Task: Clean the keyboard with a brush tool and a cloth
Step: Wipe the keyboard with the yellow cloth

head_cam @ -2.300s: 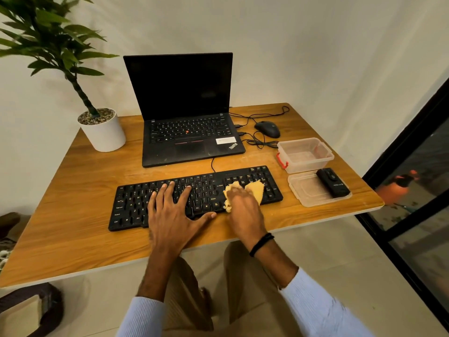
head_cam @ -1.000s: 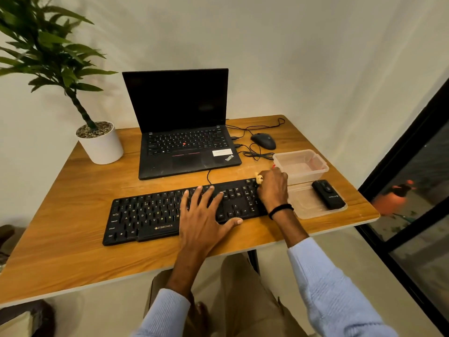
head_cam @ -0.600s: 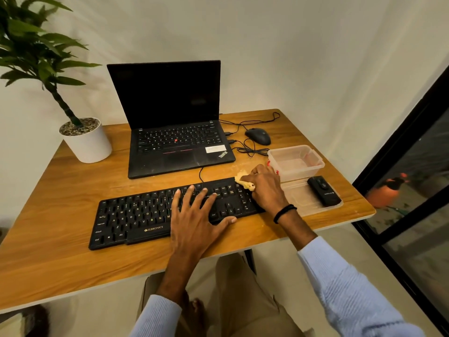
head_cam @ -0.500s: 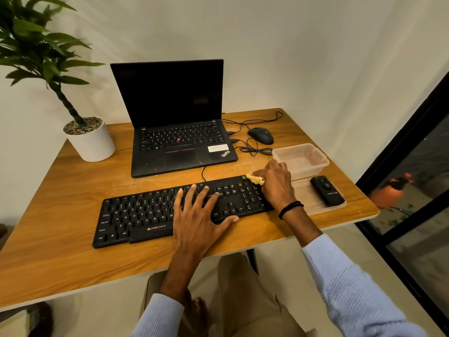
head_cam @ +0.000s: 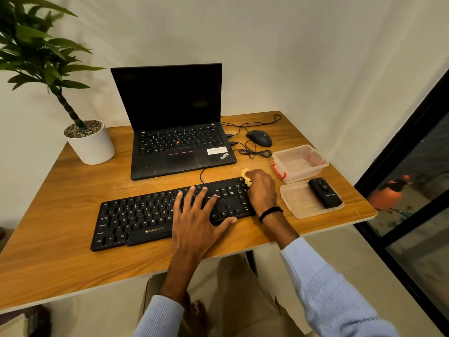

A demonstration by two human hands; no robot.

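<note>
Wiping at the far right corner of the keyboard [head_cam: 155, 212] with the right hand [head_cam: 261, 190], fingers curled tight round a bunched yellow cloth [head_cam: 246, 176], only a small fold showing past the knuckles, partly on the top key row and partly over the back edge onto the desk [head_cam: 60, 239]. Steadying the board with the left hand [head_cam: 196, 222], laid flat over the middle-right keys, fingers straight and spread, thumb out toward the front edge, gripping nothing. Judging by this, well into the cloth stage, working the right end of the board.

Risks from here: leaning unevenly through the flat palm and letting the long board pivot or skate back toward the laptop [head_cam: 179, 156]; snagging the bunched cloth under a keycap rim and levering the cap off; sweeping wide off the corner and knocking the clear box [head_cam: 303, 171] or its lid [head_cam: 298, 203], both just beside the wrist, along with the black device [head_cam: 324, 197] resting on that lid, possibly the brush tool, too small to tell. Also catching the keyboard cable [head_cam: 201, 172] behind the back edge and tugging its plug. Worth choosing short strokes, with the holding hand near the wiped corner
</note>
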